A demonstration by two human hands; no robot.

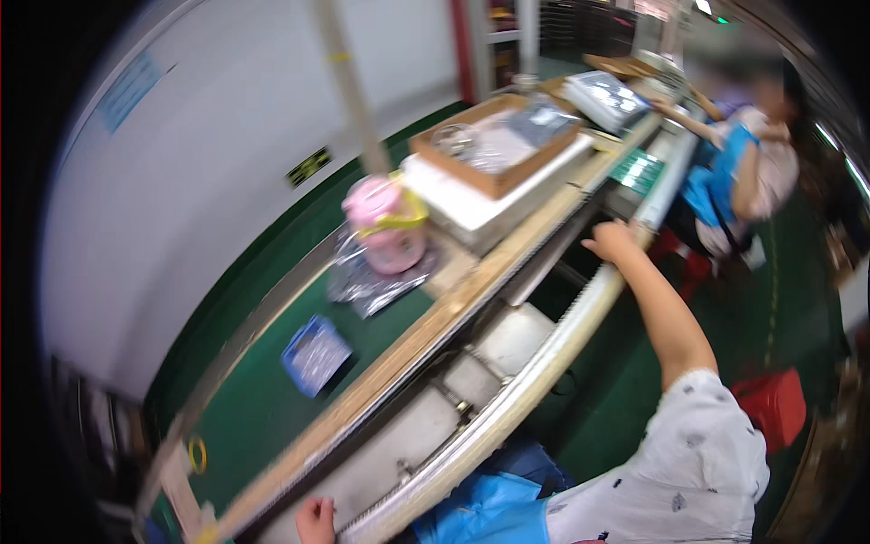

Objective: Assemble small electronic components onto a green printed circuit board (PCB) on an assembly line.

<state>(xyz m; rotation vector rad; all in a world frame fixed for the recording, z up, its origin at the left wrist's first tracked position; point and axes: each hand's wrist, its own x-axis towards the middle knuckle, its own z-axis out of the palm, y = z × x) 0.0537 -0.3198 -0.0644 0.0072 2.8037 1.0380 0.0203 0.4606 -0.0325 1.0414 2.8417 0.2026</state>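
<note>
My right hand (616, 242) rests on the pale rail (553, 367) along the near side of a long conveyor line, its arm stretched forward. Its thumb sticks out to the left and the fingers appear bent over the rail; they are blurred. My left hand (315, 520) is low at the lower edge, beside the near end of the same rail, with curled fingers and nothing visible in them. Just beyond my right hand, a green circuit board panel (637, 170) lies in the conveyor channel. White plates (515, 338) and metal fittings show inside the channel.
Left of the channel, a green bench top holds a blue tray (315, 354) and a pink jug (385, 222) on plastic wrap. A cardboard tray (498, 145) sits on a white foam box (494, 216). A co-worker (739, 172) sits far right; a red stool (770, 410) stands nearer.
</note>
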